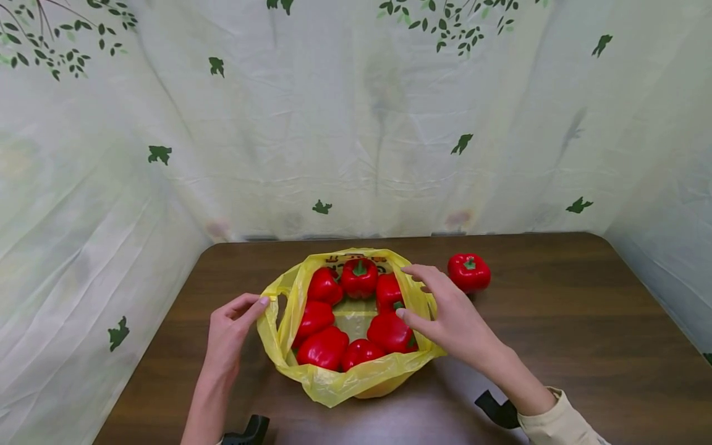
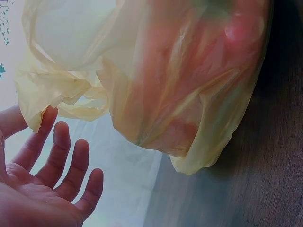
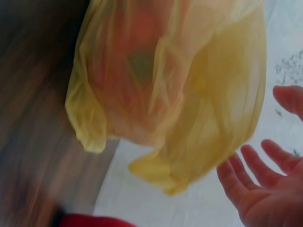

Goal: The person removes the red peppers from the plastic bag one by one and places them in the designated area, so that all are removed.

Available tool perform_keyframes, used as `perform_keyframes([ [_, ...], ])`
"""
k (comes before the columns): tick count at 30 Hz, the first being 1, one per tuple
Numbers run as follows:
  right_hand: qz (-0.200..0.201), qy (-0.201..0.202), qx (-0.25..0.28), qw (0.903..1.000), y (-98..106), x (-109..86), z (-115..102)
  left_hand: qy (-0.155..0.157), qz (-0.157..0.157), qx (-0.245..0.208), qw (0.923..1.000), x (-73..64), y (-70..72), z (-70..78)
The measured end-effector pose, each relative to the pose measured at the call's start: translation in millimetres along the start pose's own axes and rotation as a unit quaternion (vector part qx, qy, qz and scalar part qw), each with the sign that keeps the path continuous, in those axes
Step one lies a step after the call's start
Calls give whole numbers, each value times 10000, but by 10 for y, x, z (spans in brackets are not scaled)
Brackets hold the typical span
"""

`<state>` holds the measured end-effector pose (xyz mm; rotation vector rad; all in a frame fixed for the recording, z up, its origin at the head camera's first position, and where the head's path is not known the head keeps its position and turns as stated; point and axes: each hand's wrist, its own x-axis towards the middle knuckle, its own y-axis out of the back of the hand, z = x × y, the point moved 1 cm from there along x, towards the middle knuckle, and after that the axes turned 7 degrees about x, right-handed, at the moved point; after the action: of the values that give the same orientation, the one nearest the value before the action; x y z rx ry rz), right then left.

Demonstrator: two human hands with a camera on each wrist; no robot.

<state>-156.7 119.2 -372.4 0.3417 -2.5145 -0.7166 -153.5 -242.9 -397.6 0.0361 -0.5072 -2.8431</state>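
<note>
A yellow plastic bag (image 1: 334,386) stands with its mouth spread wide, and several red bell peppers (image 1: 322,347) sit in a ring inside it. Thumb and index finger of my left hand (image 1: 230,327) pinch the bag's left handle; the left wrist view shows the other fingers of the left hand (image 2: 52,175) spread loose below. At the bag's right edge, my right hand (image 1: 453,315) has thumb and fingers apart, partly covering the rim. In the right wrist view the right hand (image 3: 270,184) has a fingertip at or close to the plastic, and I cannot tell if it touches.
Right of the bag, a single red bell pepper (image 1: 469,272) lies on the brown wooden table (image 1: 578,334). Behind the table hangs a pale curtain (image 1: 345,136) with leaf prints. Black straps (image 1: 497,410) are at both wrists.
</note>
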Motion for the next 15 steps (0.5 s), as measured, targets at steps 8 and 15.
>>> perform_keyframes([
  [8,-949,235,-508,9939,-203,31,-52,-25,-28,-3,10000,0,5,9],
  [15,-1794,157,-729,9809,-313,53,-48,-95,-54,1,9999,3,5,0],
])
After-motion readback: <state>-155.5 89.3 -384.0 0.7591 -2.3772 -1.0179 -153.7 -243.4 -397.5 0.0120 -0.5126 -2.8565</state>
